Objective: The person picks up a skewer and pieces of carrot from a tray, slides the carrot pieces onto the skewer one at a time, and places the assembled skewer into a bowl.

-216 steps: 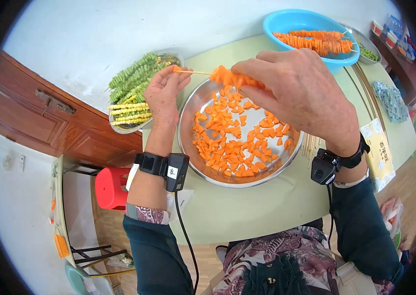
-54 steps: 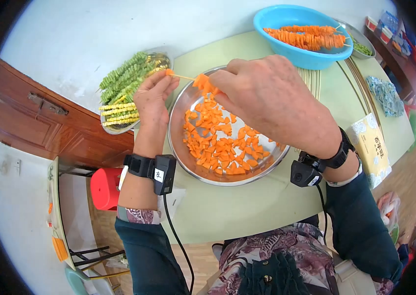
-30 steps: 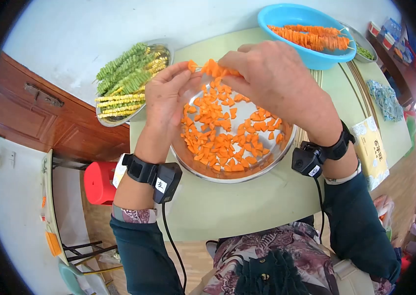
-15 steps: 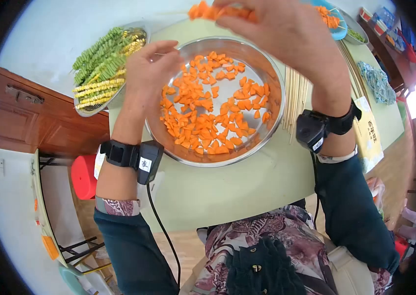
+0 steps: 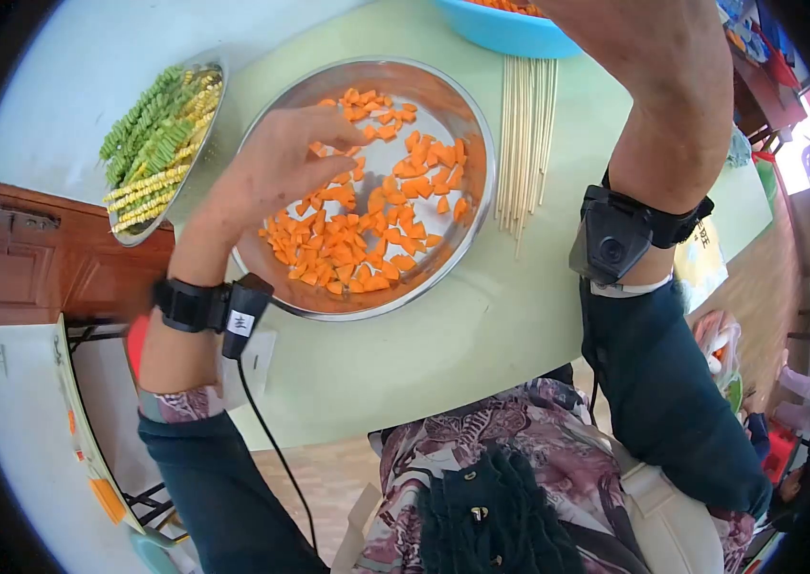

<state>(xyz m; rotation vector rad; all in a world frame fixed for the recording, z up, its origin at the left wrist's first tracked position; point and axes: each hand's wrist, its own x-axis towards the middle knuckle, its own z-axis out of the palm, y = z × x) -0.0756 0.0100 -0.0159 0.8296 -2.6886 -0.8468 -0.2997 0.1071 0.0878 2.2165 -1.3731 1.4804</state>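
Observation:
My left hand (image 5: 295,158) hovers over the left part of a wide steel basin (image 5: 367,314), its thumb and fingers apart and nothing visible between them. Many small orange carrot pieces (image 5: 328,249) lie scattered over the basin's bottom, some hidden behind that hand. My right hand (image 5: 606,33) reaches up past the top edge of the view, beside a light blue basin (image 5: 510,33) that holds more orange carrot. Its fingers are out of the picture, so what they hold cannot be seen.
Thin wooden skewers (image 5: 525,134) lie in a row right of the steel basin. On the left, a metal tray (image 5: 204,158) carries skewered green and yellow pieces. A yellow printed packet (image 5: 701,258) is partly behind my right forearm. A wooden cabinet (image 5: 22,258) stands at left.
My right hand, which held a skewer of carrot pieces, has moved up and right, mostly out of view. My left hand has moved down over the basin and opened. The view has shifted.

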